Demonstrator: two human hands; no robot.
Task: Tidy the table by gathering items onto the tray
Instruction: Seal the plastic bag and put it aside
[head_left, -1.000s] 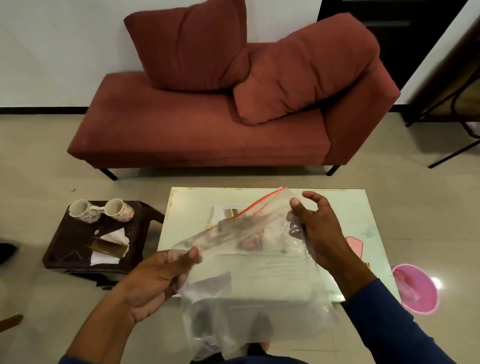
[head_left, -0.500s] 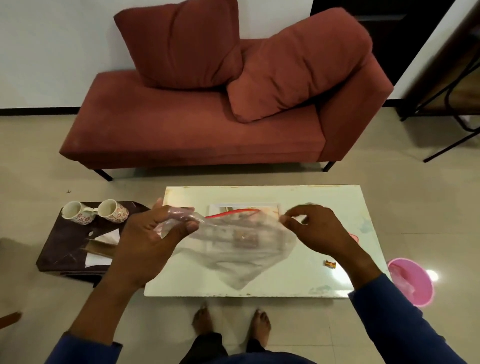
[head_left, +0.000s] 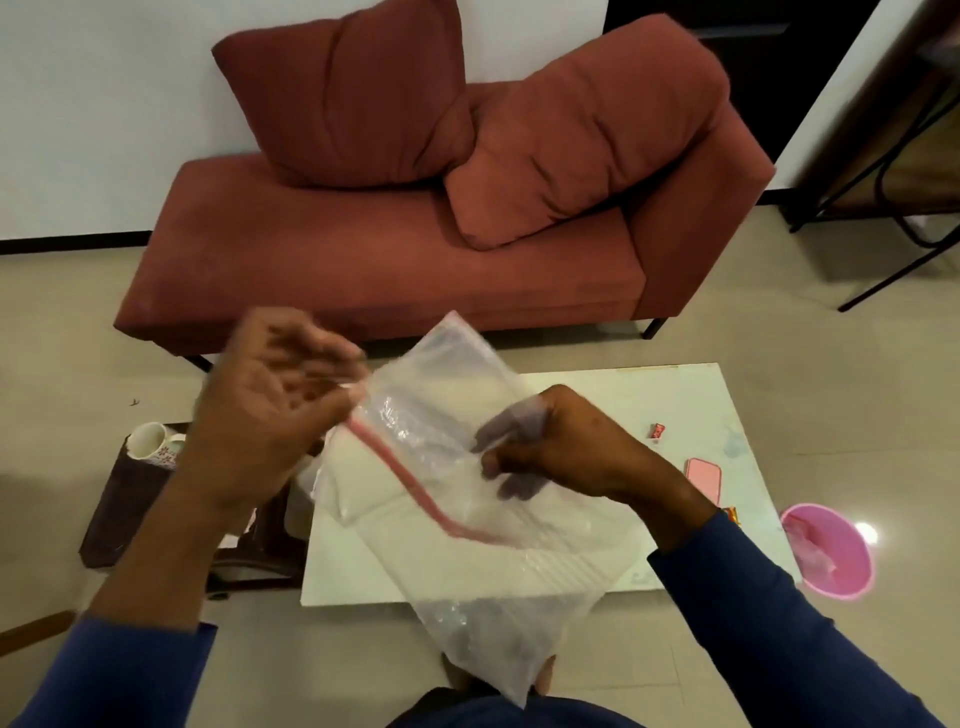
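I hold a clear zip-lock plastic bag (head_left: 447, 467) with a red seal strip over the white low table (head_left: 675, 400). My left hand (head_left: 270, 410), blurred, pinches the strip's upper end at the bag's mouth. Several fingers of my right hand (head_left: 566, 452) show through the plastic, gripping the bag's right side. The bag hangs slantwise, its bottom down near my feet. A pale rectangular shape on the table shows through it; I cannot tell what it is. On the table's right lie a small red wrapper (head_left: 657, 431), a flat pink object (head_left: 704, 478) and an orange wrapper (head_left: 732, 514).
A dark brown side table (head_left: 124, 509) stands left of the white table, with a patterned cup (head_left: 153, 447) and some paper on it. A pink basin (head_left: 831, 551) sits on the floor at the right. A red sofa (head_left: 395, 270) with two cushions stands beyond.
The bag was stretched level between both hands; now it is tilted, with the strip running diagonally. My left hand has risen and my right hand has shifted into the bag's side.
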